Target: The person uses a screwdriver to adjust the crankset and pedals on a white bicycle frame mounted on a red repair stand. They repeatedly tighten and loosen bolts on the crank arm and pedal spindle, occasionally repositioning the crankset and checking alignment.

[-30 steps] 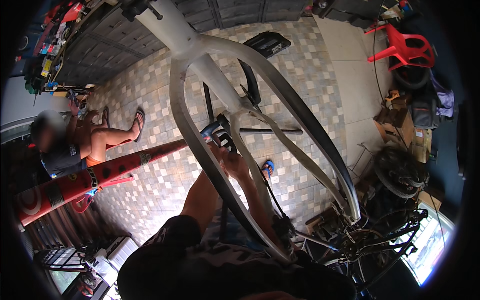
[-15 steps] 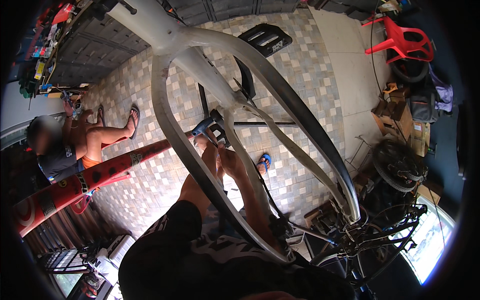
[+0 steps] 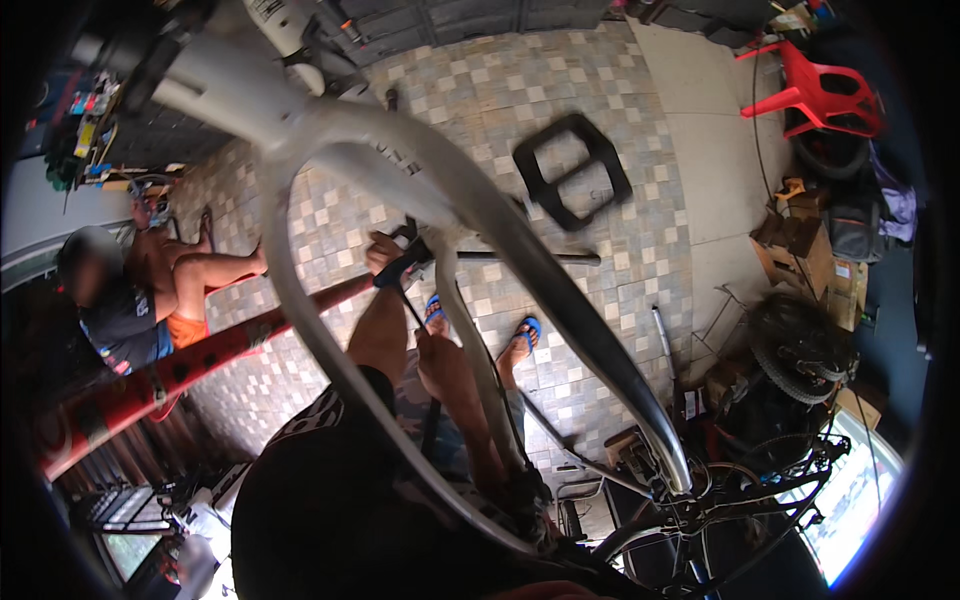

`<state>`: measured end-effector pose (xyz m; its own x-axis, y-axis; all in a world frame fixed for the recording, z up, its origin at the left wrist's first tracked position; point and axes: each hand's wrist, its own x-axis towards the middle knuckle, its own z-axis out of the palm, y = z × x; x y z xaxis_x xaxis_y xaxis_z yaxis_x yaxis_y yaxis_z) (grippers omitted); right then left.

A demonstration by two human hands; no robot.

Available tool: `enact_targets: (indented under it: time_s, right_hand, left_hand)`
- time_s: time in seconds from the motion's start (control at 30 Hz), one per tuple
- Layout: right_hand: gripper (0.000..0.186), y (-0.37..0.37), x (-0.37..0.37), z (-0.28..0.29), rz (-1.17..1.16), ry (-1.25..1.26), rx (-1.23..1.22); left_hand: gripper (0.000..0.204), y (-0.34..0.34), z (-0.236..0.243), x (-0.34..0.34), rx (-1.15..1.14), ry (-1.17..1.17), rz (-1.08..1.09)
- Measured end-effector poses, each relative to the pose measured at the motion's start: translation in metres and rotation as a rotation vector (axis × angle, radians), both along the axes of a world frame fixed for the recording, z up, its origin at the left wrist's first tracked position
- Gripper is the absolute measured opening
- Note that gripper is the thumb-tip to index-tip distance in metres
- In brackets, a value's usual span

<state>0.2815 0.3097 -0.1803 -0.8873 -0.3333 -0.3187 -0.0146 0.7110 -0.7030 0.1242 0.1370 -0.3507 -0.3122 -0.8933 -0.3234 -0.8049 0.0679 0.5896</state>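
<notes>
A worn silver-and-black bike frame (image 3: 545,290) spans the middle of the view, slightly blurred. Through it I see my left hand (image 3: 385,255), fingers curled on a dark tool (image 3: 400,268) beside a black clamp part (image 3: 420,238), near the end of a red tube (image 3: 200,368). Lower down, my right hand (image 3: 445,370) is closed round what looks like a thin dark shaft below that tool, partly hidden by its own fingers. The frame's pale lower stay (image 3: 460,310) runs just right of both hands. My feet (image 3: 520,340) in blue flip-flops show beneath.
A person (image 3: 120,310) in dark top and orange shorts sits at left. A black pedal-shaped object (image 3: 570,175) appears beyond the frame. A red plastic chair (image 3: 810,95), cardboard boxes (image 3: 785,260), a wheel (image 3: 790,360) and bike parts (image 3: 730,510) line the right side, beside tiled floor (image 3: 650,200).
The silver frame's upper end has swung left and tilted, uncovering more floor and the black pedal-shaped object. My right hand has moved down and left; my left hand has risen slightly.
</notes>
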Motion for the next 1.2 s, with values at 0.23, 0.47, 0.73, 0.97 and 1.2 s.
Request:
enact_targets:
  time_s: [0.23, 0.47, 0.73, 0.97, 1.2]
  right_hand:
    - [0.041, -0.008, -0.028, 0.005, -0.191, -0.299, -0.229]
    - [0.04, 0.039, -0.025, 0.03, -0.348, -0.711, -0.624]
    - [0.037, 0.052, -0.016, 0.043, -0.404, -1.064, -1.309]
    - [0.026, -0.006, -0.006, 0.036, -0.64, -1.259, -1.844]
    - [0.034, 0.016, -0.021, -0.009, -0.348, -1.213, -1.857]
  left_hand:
    - [0.095, -0.059, -0.015, -0.029, -0.225, 0.087, -0.074]
    - [0.076, -0.134, 0.074, -0.079, -0.218, 0.247, -0.016]
    - [0.06, -0.052, 0.333, -0.014, -0.023, 0.681, -0.187]
    - [0.031, 0.022, 0.358, 0.107, 0.301, 0.467, -0.69]
    - [0.031, 0.041, 0.364, 0.125, 0.325, 0.336, -0.773]
